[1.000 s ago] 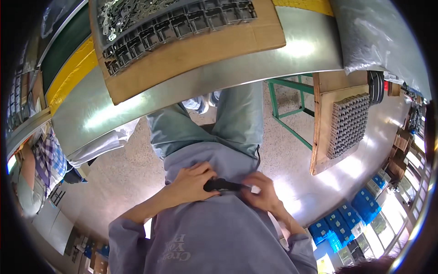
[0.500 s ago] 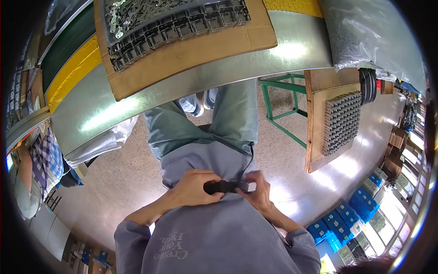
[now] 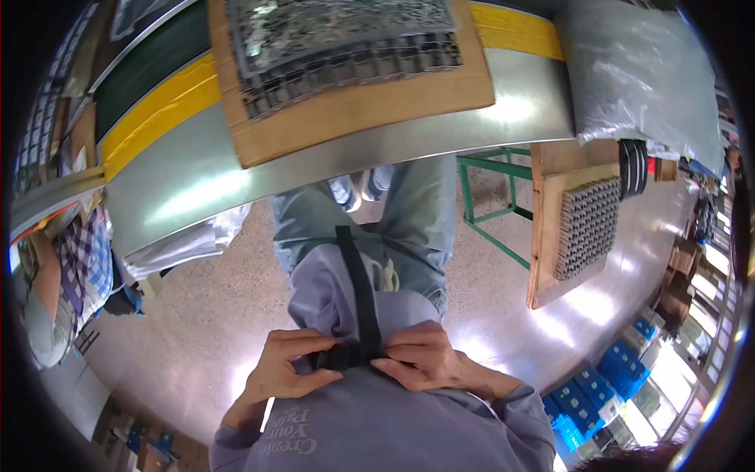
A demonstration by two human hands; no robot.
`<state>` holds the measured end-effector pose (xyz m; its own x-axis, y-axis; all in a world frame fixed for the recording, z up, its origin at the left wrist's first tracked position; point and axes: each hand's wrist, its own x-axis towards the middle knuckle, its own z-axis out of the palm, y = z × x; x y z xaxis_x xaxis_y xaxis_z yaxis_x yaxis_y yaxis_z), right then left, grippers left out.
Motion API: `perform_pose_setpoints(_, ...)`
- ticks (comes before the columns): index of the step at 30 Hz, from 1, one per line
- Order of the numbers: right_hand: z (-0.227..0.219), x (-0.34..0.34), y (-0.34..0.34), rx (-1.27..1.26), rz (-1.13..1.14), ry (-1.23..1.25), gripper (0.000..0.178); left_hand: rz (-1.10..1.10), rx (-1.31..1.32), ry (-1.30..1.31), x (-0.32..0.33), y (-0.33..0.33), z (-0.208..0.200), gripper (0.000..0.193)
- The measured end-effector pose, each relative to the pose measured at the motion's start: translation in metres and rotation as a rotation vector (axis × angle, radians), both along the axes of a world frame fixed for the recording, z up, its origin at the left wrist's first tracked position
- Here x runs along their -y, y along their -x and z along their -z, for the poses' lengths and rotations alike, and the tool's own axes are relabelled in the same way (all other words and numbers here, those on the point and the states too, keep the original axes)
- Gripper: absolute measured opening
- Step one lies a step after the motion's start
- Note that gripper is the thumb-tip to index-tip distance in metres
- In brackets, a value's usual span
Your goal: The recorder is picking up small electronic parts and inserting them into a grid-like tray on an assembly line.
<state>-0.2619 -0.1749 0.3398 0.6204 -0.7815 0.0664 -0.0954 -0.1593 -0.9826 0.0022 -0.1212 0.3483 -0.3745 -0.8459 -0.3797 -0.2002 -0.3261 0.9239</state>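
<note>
A black strap [image 3: 360, 287] runs from my lap up to my belly, over the grey shirt [image 3: 377, 417] and jeans [image 3: 413, 216]. At its upper end is a dark block that looks like a buckle [image 3: 338, 358]. My left hand [image 3: 295, 366] is closed on this buckle between thumb and fingers. Beside it, my right hand [image 3: 421, 358] pinches the strap close to the buckle. Part of the buckle is hidden behind the fingers. The shirt's hem is bunched up around the strap, and a pale drawstring [image 3: 389, 275] shows at the jeans' waist.
Ahead is a metal bench [image 3: 362, 149] with cardboard [image 3: 377, 98], a tray of small metal parts [image 3: 338, 31] and a row of dark blocks [image 3: 354, 75]. A plastic bag [image 3: 641, 79] lies right. A green-legged stand [image 3: 491, 216] holds a block-filled board [image 3: 543, 228]. Another person's arm [image 3: 46, 271] shows left.
Both hands have drawn toward my chest, and the strap now hangs free across my lap. The shirt hem has been pulled up. The view has shifted slightly, so the bench appears further right.
</note>
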Motion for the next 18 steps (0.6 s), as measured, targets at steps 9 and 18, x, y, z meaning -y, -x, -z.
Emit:
perform_pose_setpoints(9, 0.078, -0.017, -0.017, -0.316, 0.11, -0.211, 0.007, -0.871, -0.464, -0.637, -0.025, 0.048, 0.076, 0.04)
perform_pose_setpoints(18, 0.073, -0.033, -0.023, -0.359, 0.205, -0.183, 0.018, -0.7, -0.435, -0.784, -0.037, 0.049, 0.088, 0.035)
